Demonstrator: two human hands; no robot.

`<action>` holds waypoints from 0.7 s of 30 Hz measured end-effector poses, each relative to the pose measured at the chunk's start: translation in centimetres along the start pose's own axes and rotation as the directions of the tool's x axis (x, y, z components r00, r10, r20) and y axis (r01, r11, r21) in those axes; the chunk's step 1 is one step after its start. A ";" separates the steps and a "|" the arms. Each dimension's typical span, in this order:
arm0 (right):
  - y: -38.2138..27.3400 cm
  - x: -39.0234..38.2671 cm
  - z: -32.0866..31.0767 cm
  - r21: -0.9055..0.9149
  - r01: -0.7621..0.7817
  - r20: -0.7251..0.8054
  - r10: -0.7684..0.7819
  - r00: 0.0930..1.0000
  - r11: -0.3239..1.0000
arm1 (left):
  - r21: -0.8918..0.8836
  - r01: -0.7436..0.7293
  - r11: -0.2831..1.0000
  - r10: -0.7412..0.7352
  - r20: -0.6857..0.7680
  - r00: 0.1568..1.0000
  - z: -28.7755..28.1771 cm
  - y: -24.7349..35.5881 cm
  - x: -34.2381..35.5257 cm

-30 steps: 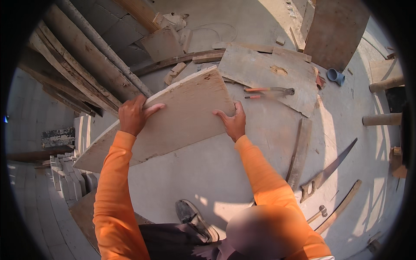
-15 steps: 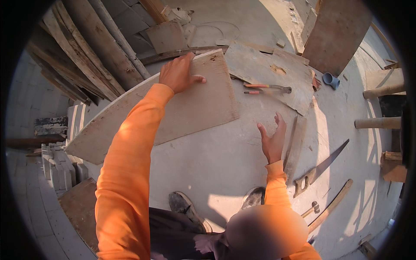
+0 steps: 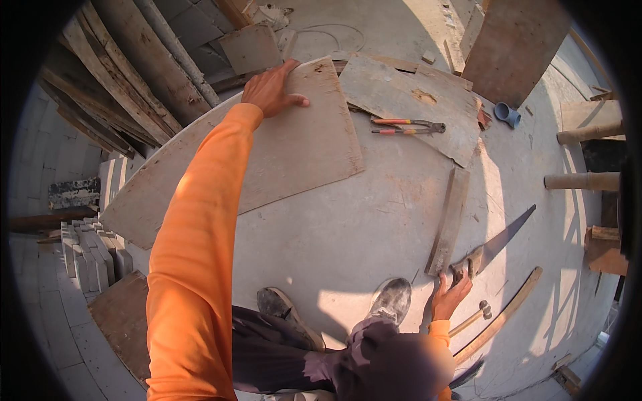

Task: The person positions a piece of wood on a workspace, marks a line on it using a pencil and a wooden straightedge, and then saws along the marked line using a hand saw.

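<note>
Plainly, the flat board (image 3: 294, 144) is dull brown and scuffed.

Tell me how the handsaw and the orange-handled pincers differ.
The handsaw has one long, tapering blade; the pincers have two slim handles meeting at a small head. The saw's grip is brownish, while the pincers' handles are largely orange. The right hand is at the saw's grip, whereas no hand is near the pincers. Both are hand tools lying flat at ground level.
</note>
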State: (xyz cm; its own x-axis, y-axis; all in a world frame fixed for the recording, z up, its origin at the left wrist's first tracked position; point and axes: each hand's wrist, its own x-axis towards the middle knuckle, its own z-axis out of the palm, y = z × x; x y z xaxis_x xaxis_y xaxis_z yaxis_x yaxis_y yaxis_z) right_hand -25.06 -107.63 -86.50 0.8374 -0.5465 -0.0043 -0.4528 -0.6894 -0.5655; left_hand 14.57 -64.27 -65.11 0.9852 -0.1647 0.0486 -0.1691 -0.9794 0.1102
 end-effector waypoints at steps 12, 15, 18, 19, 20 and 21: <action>6.0 4.2 -1.4 -0.122 0.179 0.055 -0.174 0.983 0.976 | 0.008 -0.078 0.997 0.079 -0.096 0.992 1.1 -0.1 1.2; 3.1 4.6 -2.9 0.372 -0.164 -0.121 0.223 0.967 0.914 | 0.049 -0.042 0.998 0.041 0.028 0.999 0.9 0.3 2.0; -1.5 4.9 -5.2 0.646 -0.086 -0.292 0.350 0.890 0.758 | 0.022 -0.090 0.996 0.089 0.044 0.995 0.3 -0.7 1.6; -4.3 4.7 -6.5 0.756 -0.098 -0.262 0.437 0.860 0.647 | -0.004 -0.124 0.992 0.124 0.029 0.992 0.4 -0.6 1.4; -5.7 4.5 -6.7 0.749 -0.032 -0.334 0.419 0.844 0.661 | -0.031 -0.166 0.986 0.167 0.012 0.986 0.6 -0.2 1.4; -6.4 4.0 -6.6 0.771 0.066 -0.353 0.340 0.872 0.633 | -0.056 -0.204 0.977 0.204 -0.003 0.979 0.8 0.1 1.4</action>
State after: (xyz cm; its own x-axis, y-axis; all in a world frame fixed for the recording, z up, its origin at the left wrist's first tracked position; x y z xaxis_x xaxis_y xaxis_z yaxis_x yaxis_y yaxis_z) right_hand -20.89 -108.54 -77.43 0.4682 -0.8784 0.0955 0.0041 -0.1060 -0.9944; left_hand 15.91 -64.68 -65.83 0.9297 -0.3611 0.0727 -0.3681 -0.9170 0.1534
